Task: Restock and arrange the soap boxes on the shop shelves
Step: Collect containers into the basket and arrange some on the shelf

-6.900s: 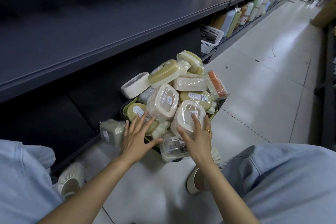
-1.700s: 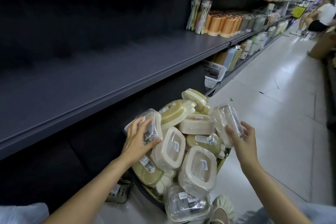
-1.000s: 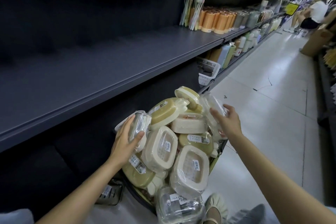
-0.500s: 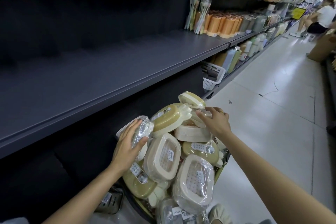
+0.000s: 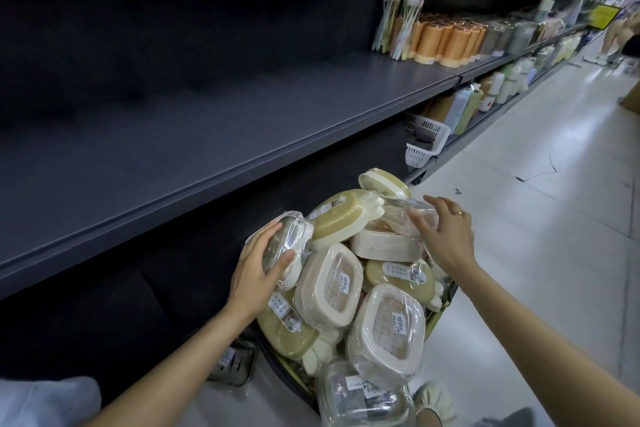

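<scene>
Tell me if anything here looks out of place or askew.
One wrapped soap box lies on the floor beside the basket, not in it. The rest sit heaped at all angles, over its rim. The dark shelf above holds none.

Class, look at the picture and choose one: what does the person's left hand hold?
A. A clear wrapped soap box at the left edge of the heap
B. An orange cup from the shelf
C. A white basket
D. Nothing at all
A. The left hand grips a clear wrapped soap box at the left edge of the heap, thumb across its front; the orange cups stand far along the shelf.
</scene>
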